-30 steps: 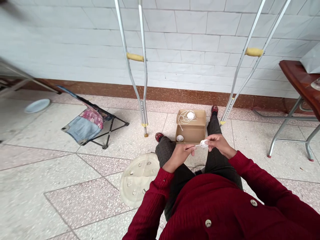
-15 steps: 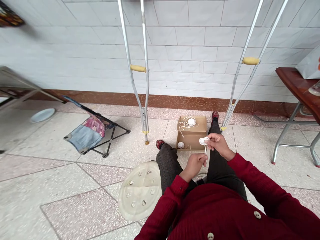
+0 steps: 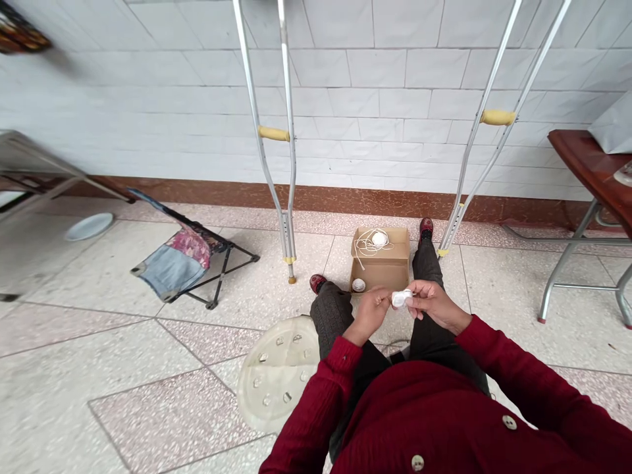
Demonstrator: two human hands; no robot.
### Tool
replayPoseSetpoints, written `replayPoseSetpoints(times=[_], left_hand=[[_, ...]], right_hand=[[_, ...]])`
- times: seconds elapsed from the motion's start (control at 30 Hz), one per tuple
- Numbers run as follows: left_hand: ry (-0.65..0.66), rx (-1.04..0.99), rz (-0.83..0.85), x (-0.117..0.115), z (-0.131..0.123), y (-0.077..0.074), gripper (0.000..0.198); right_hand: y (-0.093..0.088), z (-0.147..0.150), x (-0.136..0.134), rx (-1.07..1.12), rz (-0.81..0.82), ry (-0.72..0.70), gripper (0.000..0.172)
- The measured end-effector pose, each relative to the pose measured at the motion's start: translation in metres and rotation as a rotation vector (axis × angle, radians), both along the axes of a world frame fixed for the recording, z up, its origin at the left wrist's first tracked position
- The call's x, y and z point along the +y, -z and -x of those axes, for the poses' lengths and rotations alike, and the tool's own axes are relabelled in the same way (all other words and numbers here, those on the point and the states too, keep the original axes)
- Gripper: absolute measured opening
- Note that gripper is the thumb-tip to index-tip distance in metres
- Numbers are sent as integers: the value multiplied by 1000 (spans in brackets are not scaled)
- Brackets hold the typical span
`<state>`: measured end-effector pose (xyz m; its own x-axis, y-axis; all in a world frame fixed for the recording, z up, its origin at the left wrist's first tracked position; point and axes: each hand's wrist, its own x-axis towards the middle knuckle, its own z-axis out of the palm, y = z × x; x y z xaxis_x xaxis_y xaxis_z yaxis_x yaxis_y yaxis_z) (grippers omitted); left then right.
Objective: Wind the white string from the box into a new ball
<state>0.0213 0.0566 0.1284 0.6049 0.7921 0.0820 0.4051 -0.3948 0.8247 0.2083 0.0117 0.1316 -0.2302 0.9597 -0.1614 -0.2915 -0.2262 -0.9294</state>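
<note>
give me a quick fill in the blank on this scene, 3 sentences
The left hand and right hand hold a small ____ object between them.
A cord lies inside an open ____ box.
The crutch left of the box has a ____ hand grip.

Missing words: white; cardboard; yellow

The left forearm (image 3: 340, 359) and right forearm (image 3: 494, 349), both in red ribbed sleeves, angle inward from bent elbows and bring the hands close together. The left hand (image 3: 370, 315) sits just beside the left knee (image 3: 328, 308), fingers curled and pinched forward. The right hand (image 3: 434, 304) lies farther from that knee, its wrist nearly straight, thumb and fingertips (image 3: 412, 289) reaching toward the left hand.
</note>
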Motion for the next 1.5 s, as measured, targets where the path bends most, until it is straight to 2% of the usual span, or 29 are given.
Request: replayPoseSetpoints(times=[0.07, 0.13, 0.2, 0.3, 0.4, 0.47, 0.53, 0.63, 0.73, 0.8, 0.87, 0.93, 1.0, 1.03, 1.1, 1.17, 1.23, 1.3, 1.4, 1.5], left_hand=[[-9, 11, 47, -15, -8, 10, 36], [-3, 90, 36, -26, -11, 17, 36], [21, 187, -24, -29, -6, 20, 34], [65, 255, -156, -23, 9, 15, 29], [63, 234, -215, -13, 20, 6, 25], [55, 176, -147, -12, 19, 2, 27], [25, 96, -25, -17, 13, 4, 31], [-27, 18, 106, -34, -1, 14, 36], [3, 62, 126, -50, -6, 25, 38], [39, 141, 104, -54, -1, 28, 38], [39, 207, 57, -50, 9, 27, 36], [1, 230, -3, -42, 20, 24, 34], [-23, 210, -24, -33, 27, 22, 34], [-23, 188, -7, -31, 27, 22, 34], [-24, 137, 63, -30, 23, 25, 35], [-15, 103, 127, -36, 14, 29, 36], [16, 105, 152, -45, 4, 32, 36], [45, 137, 148, -52, 0, 32, 35], [9, 194, 86, -53, 6, 26, 33], [-9, 216, 4, -46, 20, 22, 31]], right_hand=[[7, 0, 11, -25, -1, 110, 29], [25, 2, 18, -136, -15, 175, 31], [46, 5, 18, -280, -30, 162, 32], [64, 8, 3, -367, -3, 21, 31], [57, 7, -15, -240, 54, -179, 31], [41, 5, -22, -114, 91, -237, 32], [25, 2, -22, -23, 130, -208, 33], [16, 1, -9, 33, 141, -30, 34], [33, 0, 8, -82, 77, 143, 34], [51, -2, 11, -253, 49, 148, 33], [67, -3, 4, -371, 68, 44, 32], [73, -1, -11, -357, 111, -152, 33], [66, 3, -25, -232, 151, -327, 35], [59, 5, -29, -157, 161, -359, 36], [43, 8, -29, -40, 154, -281, 36], [30, 7, -17, -13, 112, -81, 34], [29, 2, -1, -91, 70, 93, 32], [39, -2, 7, -226, 57, 140, 31], [61, -1, -3, -336, 94, -2, 33], [70, 8, -26, -249, 172, -276, 36]])
